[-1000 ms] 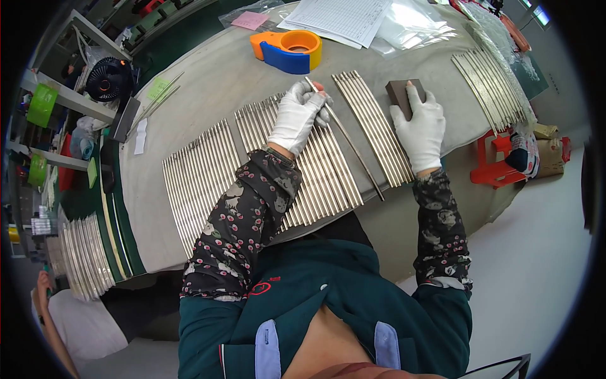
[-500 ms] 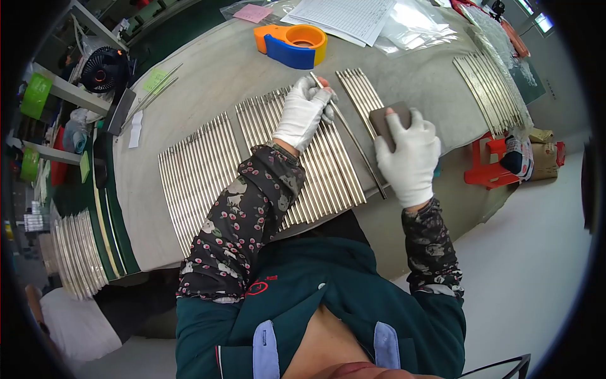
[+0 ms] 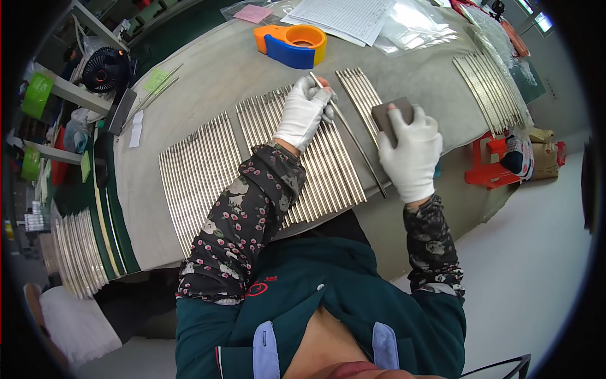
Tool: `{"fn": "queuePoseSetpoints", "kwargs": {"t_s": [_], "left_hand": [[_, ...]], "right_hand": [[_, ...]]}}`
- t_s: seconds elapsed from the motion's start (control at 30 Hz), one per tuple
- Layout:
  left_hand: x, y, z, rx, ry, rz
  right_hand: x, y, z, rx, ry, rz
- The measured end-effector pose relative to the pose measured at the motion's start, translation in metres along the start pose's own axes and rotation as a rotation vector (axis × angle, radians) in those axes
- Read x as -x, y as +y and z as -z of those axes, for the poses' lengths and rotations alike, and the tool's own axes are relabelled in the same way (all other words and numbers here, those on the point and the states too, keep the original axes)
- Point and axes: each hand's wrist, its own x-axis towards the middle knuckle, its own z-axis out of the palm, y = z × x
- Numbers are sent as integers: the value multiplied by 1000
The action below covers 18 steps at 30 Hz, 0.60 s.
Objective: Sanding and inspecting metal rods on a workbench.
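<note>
Center frame: left hand (image 3: 304, 112) pinched one metal rod (image 3: 351, 137) on the bench; right hand (image 3: 411, 153) gripped a grey sanding block (image 3: 389, 116) against it. Rubbing looked underway; rows of rods (image 3: 201, 172) probably remained.

1. The room is brightly and evenly lit from overhead; the grey table (image 3: 404, 76) reads clearly with no dim corners.
2. Glare sits on the clear plastic sheets (image 3: 410, 31) at the far end and streaks along the metal rods (image 3: 196, 170).
3. Shadows are soft and short, faintest under the white-gloved left hand (image 3: 303, 114) and right hand (image 3: 410, 155).
4. Fisheye bending is strong: the table edge curves, and a black ring closes the corners.
5. The centre is sharp; the shelves (image 3: 44, 126) near the left rim look squeezed and smeared.
</note>
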Motion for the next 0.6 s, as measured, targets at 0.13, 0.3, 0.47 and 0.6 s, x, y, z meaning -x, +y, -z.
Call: {"fn": "queuePoseSetpoints", "kwargs": {"t_s": [0.13, 0.3, 0.47, 0.6], "left_hand": [[-1, -1, 1, 0, -45, -1], [0, 1, -3, -14, -30, -2], [1, 2, 2, 10, -21, -19], [-1, 0, 3, -25, -43, -25]], "right_hand": [[11, -28, 23, -250, 110, 340], [-5, 7, 7, -104, 46, -39], [-1, -6, 0, 33, 1, 73], [2, -18, 18, -198, 111, 222]]}}
